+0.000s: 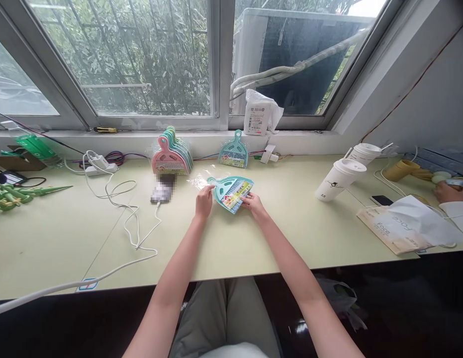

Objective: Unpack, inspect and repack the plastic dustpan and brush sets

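A teal mini dustpan and brush set (pixel 232 191) with a colourful label sits tilted between my two hands, just over the table. Clear plastic wrapping spreads out to the left of its handle. My left hand (pixel 204 202) is closed at the handle side, fingertips on the handle and wrapping. On the opposite edge my right hand (pixel 254 205) pinches the lower right corner, thumb over the label. Beyond them, another teal dustpan set (pixel 233 150) leans upright against the sill. To its left stands a row of several wrapped dustpan sets (pixel 170 153), a pink one in front.
White cables (pixel 132 214) trail over the table (pixel 231 248) on the left, near a partly blurred device (pixel 161 193). White cups (pixel 340 180) and a paper bag (pixel 406 226) stand and lie to the right. Another person's hand (pixel 452 191) is at the far right edge.
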`<act>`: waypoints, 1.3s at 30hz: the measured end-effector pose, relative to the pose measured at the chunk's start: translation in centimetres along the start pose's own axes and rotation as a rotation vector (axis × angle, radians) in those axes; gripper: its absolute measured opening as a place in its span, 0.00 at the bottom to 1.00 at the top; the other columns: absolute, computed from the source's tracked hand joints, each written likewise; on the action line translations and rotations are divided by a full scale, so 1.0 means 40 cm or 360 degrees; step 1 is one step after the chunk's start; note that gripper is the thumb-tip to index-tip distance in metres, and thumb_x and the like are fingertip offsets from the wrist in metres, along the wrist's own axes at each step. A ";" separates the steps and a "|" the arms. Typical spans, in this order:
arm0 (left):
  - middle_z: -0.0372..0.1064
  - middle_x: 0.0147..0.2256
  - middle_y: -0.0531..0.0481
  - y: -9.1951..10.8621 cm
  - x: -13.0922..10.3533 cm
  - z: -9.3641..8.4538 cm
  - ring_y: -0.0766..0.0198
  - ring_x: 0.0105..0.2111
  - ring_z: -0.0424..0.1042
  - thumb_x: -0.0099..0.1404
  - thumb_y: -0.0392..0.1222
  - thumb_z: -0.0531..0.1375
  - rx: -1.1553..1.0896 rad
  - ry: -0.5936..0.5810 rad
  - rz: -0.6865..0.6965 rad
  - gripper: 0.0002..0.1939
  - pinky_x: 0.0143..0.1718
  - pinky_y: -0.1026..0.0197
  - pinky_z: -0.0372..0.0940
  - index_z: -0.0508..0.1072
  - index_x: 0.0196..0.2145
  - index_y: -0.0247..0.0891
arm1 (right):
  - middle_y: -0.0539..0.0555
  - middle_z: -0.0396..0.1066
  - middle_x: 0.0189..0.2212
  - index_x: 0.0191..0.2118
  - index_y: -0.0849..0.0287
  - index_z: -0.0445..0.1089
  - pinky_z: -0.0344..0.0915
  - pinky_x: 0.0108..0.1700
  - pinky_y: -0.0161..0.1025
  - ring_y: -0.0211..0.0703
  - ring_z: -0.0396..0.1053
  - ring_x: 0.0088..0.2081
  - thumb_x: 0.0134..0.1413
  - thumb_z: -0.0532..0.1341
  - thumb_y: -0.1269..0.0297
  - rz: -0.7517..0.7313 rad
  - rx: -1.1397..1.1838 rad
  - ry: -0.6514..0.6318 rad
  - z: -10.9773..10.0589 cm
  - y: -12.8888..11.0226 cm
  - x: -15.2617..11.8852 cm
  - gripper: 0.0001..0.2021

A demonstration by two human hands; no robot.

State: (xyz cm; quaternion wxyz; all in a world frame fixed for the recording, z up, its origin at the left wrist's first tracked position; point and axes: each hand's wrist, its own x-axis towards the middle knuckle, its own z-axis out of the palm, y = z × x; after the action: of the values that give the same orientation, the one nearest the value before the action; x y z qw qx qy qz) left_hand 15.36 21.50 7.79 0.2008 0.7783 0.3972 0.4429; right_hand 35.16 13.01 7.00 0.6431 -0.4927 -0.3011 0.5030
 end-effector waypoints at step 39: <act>0.67 0.53 0.44 0.067 -0.013 0.040 0.55 0.51 0.67 0.63 0.55 0.54 -0.1830 -0.0968 -0.0898 0.24 0.51 0.54 0.63 0.69 0.51 0.39 | 0.52 0.74 0.37 0.41 0.56 0.64 0.73 0.44 0.44 0.43 0.74 0.39 0.43 0.67 0.65 -0.0187 0.0057 -0.0092 0.014 -0.047 -0.020 0.17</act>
State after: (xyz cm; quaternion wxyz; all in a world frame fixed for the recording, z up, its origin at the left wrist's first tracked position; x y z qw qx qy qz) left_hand 17.74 19.52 8.46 0.7890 0.5056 0.2131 0.2766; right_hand 35.08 12.41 9.02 0.6713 -0.4479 -0.3389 0.4836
